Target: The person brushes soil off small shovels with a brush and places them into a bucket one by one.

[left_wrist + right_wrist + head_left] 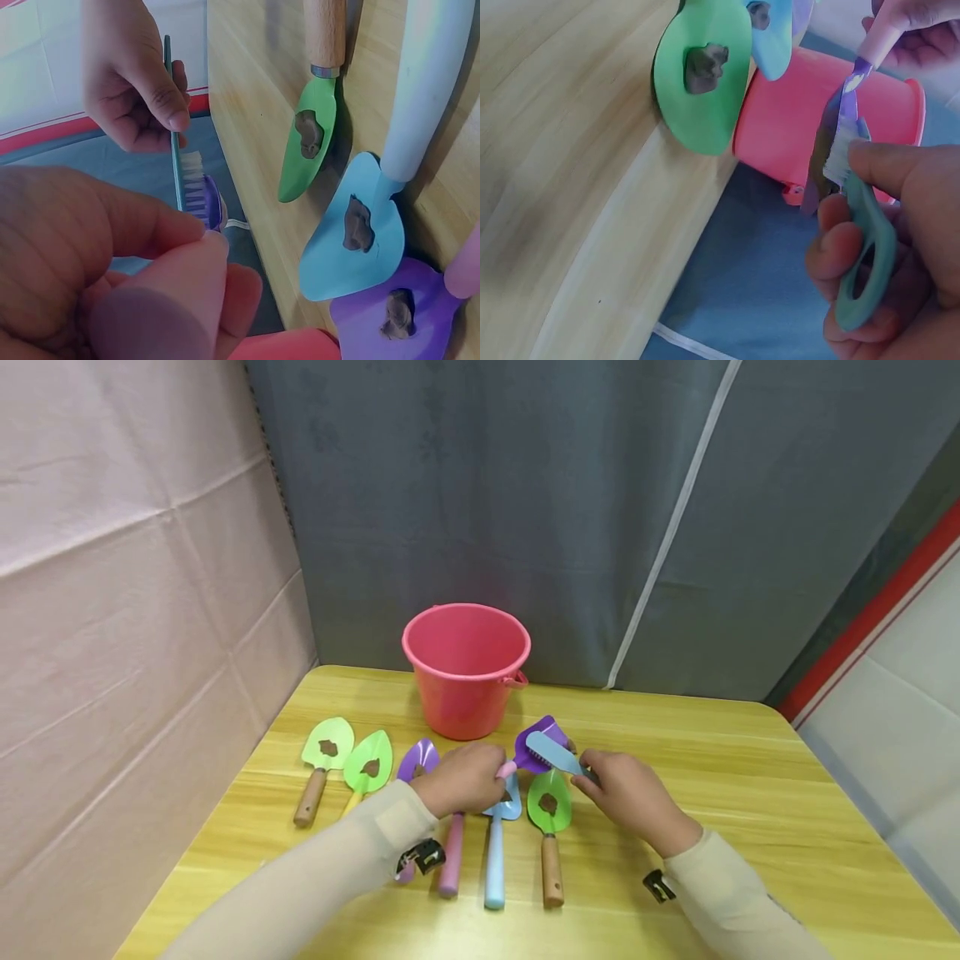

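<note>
Purple shovel (pixel 543 726) touches the brush (pixel 551 750) — left fingers (pixel 161 225) clamp the shovel, right fingers (pixel 841 251) the brush.

Just beyond the left grip (pixel 463 777), a red-pink bucket (pixel 461 706), upright, with a handle end at its right rim. Below both grips, a yellow wood-grain worktop (pixel 720 752) with rounded far corners. Farther beyond both grips, a grey-blue curtain (pixel 465 485); beyond the right grip (pixel 633 797), a slanting white strip (pixel 678 518) on it. Left of the left grip, a pale pink creased sheet (pixel 142 585). Right of the right grip, a red band (pixel 873 607) with a white panel (pixel 900 710) beside it.
</note>
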### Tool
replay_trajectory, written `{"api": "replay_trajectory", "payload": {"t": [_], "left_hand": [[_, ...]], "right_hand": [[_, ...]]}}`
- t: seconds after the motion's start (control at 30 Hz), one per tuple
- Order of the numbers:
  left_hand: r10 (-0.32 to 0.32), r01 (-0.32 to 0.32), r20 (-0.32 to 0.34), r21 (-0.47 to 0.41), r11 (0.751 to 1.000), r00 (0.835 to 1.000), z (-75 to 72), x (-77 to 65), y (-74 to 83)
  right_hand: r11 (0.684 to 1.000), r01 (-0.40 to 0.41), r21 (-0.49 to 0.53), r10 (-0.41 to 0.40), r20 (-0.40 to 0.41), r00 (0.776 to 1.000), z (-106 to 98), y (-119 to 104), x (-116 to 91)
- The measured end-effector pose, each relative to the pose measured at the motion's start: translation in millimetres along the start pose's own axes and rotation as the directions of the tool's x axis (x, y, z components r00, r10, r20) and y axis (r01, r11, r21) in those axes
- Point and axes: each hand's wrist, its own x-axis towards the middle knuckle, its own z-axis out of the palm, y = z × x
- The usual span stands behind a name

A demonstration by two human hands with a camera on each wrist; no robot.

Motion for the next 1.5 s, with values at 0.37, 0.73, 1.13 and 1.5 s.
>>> {"api": "replay_trajectory", "payload": {"t": [0.37,0.73,1.13,1.5], "left_hand": [[0.040,-0.040,-0.024,0.008,0.999,0.999,1.4,-1.7,-2.4],[0.029,-0.030,0.004,0.010,1.000,1.000,2.7,-2.3,-6.5],[0.014,-0.013,0.017,-0.038,0.999,1.000,2.1,-2.7,-8.2],[0.014,-0.013,0.009,-0.024,1.000,1.000,2.2,-2.2,-7.5]], "right_hand": [[0.999,-0.052,-0.002,0.052,0.009,0.999,0,12,0],[0.993,-0.115,-0.020,0.115,-0.008,0.993,0,35,0],[0.985,-0.173,-0.024,0.171,-0.053,0.984,-5,44,3],[1.000,0.024,-0.017,-0.025,-0.047,0.999,3,-10,4]]}}
